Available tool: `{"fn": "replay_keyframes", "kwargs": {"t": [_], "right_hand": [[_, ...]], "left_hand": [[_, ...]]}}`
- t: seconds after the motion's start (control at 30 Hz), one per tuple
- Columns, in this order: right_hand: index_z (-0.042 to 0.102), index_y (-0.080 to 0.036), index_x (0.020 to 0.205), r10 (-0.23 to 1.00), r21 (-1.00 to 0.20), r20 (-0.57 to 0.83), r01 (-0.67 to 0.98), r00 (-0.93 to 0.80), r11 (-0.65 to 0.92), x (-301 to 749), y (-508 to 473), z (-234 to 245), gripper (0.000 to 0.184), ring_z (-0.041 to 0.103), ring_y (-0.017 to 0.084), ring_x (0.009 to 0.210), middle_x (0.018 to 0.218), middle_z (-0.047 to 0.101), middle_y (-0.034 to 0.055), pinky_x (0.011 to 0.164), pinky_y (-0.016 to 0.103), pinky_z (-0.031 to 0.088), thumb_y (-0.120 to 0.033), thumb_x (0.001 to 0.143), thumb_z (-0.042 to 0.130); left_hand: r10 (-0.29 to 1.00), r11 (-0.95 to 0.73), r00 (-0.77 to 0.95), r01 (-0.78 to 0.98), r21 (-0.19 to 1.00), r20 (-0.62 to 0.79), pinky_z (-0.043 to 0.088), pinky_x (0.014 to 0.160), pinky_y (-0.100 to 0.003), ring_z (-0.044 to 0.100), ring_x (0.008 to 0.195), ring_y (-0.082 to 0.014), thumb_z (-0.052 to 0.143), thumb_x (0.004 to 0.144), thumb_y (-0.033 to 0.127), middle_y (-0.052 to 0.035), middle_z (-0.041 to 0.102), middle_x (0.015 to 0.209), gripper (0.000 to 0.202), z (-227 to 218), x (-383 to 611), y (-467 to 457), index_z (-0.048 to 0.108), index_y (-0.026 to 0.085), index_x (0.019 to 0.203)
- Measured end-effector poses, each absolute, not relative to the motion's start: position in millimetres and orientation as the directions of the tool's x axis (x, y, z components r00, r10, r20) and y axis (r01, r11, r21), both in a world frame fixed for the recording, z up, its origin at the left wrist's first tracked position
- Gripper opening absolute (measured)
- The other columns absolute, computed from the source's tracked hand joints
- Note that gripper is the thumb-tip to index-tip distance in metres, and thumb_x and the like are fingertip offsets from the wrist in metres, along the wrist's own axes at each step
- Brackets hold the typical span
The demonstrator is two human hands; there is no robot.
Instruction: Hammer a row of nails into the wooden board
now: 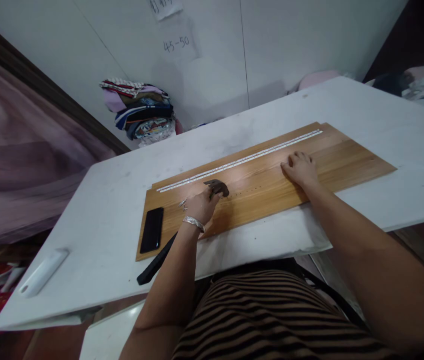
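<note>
My left hand (203, 204), a silver bracelet at its wrist, is closed around a claw hammer (218, 187) close to its dark head. The hammer's black handle (157, 262) runs back under my forearm, past the board's near edge. My right hand (302, 167) rests on the wood-grain board (347, 160), fingers apart and a little bent, with nothing seen in them. Several small nails (182, 203) lie loose beside my left hand. A row of small dark marks (247, 191), nails or holes, runs right from the hammer head. Two white marked strips (242, 161) lie lengthwise along the board.
A black phone (152, 230) lies on the board's left end. The board rests on a white table (114, 195). A white flat object (44, 272) lies at the table's left. Folded cloths (142, 107) are piled by the wall, and a pink curtain (27, 150) hangs left.
</note>
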State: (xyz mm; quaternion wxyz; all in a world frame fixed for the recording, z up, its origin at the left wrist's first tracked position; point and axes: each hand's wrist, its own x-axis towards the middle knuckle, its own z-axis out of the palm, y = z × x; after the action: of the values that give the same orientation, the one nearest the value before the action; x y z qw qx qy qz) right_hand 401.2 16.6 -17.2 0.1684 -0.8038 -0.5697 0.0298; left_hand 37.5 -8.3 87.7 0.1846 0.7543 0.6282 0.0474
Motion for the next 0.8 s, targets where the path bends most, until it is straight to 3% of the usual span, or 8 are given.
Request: {"fn": "replay_keyframes", "kwargs": {"t": [0.17, 0.4, 0.67, 0.8], "right_hand": [[0.074, -0.018, 0.115, 0.931, -0.303, 0.118, 0.906, 0.344, -0.296, 401.0, 16.2, -14.6, 0.043, 0.052, 0.038, 0.137, 0.140, 0.067, 0.0211, 0.117, 0.054, 0.037, -0.046, 0.104, 0.043], [0.074, -0.018, 0.115, 0.928, -0.312, 0.124, 0.902, 0.350, -0.298, 401.5, 17.2, -17.3, 0.043, 0.051, 0.037, 0.137, 0.140, 0.067, 0.0216, 0.117, 0.053, 0.036, -0.045, 0.103, 0.043], [0.074, -0.018, 0.113, 0.926, -0.316, 0.150, 0.904, 0.346, -0.287, 402.4, 17.5, -19.3, 0.043, 0.052, 0.038, 0.135, 0.136, 0.067, 0.0209, 0.117, 0.054, 0.036, -0.046, 0.102, 0.044], [0.074, -0.018, 0.114, 0.927, -0.320, 0.160, 0.906, 0.340, -0.277, 403.5, 17.6, -20.4, 0.042, 0.052, 0.038, 0.134, 0.135, 0.068, 0.0207, 0.116, 0.054, 0.036, -0.045, 0.102, 0.044]], "left_hand": [[0.961, -0.118, 0.179, 0.955, 0.272, -0.211, 0.055, 0.093, -0.034, 0.079, 0.113, -0.0313, 0.057, 0.108, 0.040, -0.0160, 0.084, 0.119, 0.041, 87.3, 42.4, -8.7, 0.076, 0.017, 0.136], [0.965, -0.125, 0.192, 0.936, 0.330, -0.177, 0.055, 0.095, -0.036, 0.078, 0.111, -0.0310, 0.059, 0.108, 0.042, -0.0160, 0.084, 0.120, 0.039, 84.6, 37.3, -6.7, 0.076, 0.019, 0.134], [0.968, -0.115, 0.175, 0.945, 0.306, -0.179, 0.054, 0.097, -0.034, 0.078, 0.113, -0.0300, 0.059, 0.108, 0.045, -0.0146, 0.084, 0.121, 0.040, 86.2, 37.3, -6.1, 0.076, 0.021, 0.136], [0.961, -0.113, 0.172, 0.958, 0.265, -0.214, 0.054, 0.094, -0.036, 0.079, 0.113, -0.0320, 0.056, 0.110, 0.040, -0.0178, 0.083, 0.122, 0.042, 85.3, 42.1, -8.1, 0.075, 0.016, 0.139]]}}
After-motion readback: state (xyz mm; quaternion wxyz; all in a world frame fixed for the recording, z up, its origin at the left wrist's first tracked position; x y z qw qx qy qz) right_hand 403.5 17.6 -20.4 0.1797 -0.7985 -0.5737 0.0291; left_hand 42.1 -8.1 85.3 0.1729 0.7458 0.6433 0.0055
